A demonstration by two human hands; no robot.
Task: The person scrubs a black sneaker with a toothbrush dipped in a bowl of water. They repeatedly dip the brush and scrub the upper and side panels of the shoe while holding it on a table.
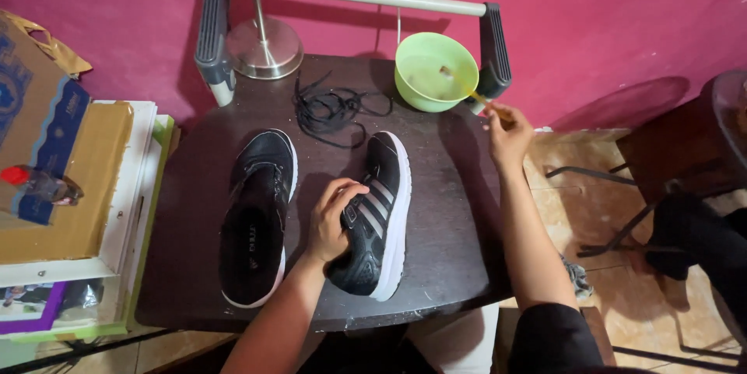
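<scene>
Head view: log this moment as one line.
left hand: gripping right shoe | right hand: holding brush in green bowl | laces: loose on table

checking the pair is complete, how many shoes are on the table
2. One shoe lies flat on the table's left side; the other shoe is beside it, tipped on its side under the left hand. None look hidden.
</scene>
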